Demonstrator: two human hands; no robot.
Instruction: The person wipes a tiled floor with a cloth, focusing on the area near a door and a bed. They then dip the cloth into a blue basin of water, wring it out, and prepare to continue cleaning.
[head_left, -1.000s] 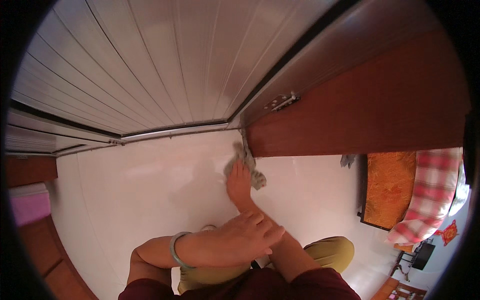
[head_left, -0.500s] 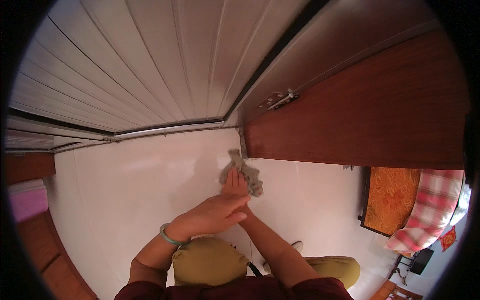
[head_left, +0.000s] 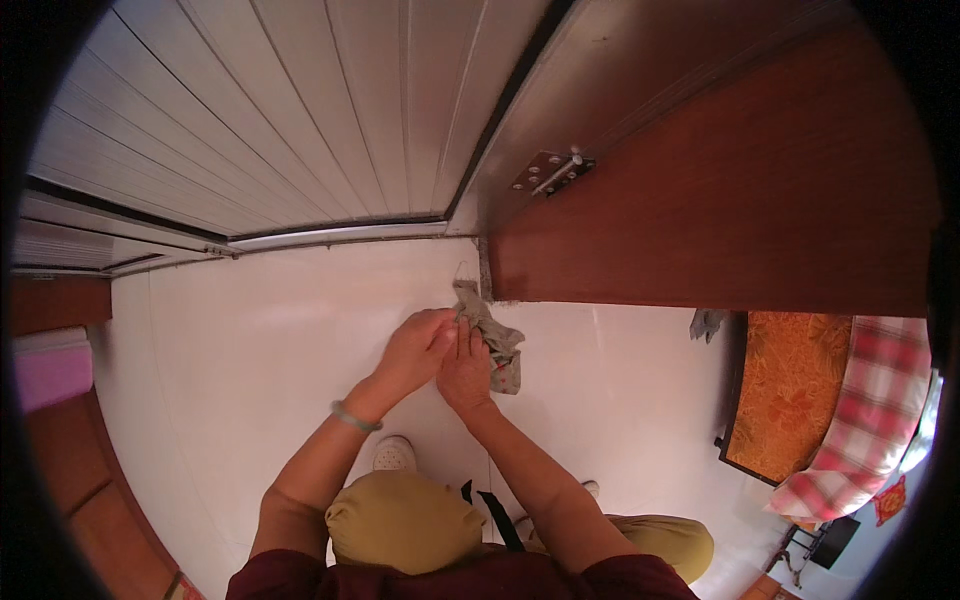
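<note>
A crumpled grey-green cloth (head_left: 492,335) with small red marks lies on the pale floor by the foot of the door jamb. My left hand (head_left: 413,348), a pale green bangle (head_left: 356,417) on its wrist, has its fingers curled closed at the cloth's upper left edge; its fingertips are partly hidden. Right beside it, my right hand (head_left: 466,378) rests with fingers stretched forward over the cloth's left side. The two hands touch or nearly touch at their fingertips.
A ribbed metal door (head_left: 300,120) stands ahead, its bottom track meeting the floor. To the right is a reddish-brown wooden door panel (head_left: 700,220) with a metal hinge (head_left: 556,174). Farther right are an orange patterned seat (head_left: 790,390) and a checked cushion (head_left: 870,410). One light shoe (head_left: 394,454) shows below my left forearm.
My left hand has moved forward from over my right wrist to the cloth's upper left edge. The cloth looks more drawn together, and my left shoe has come into sight.
</note>
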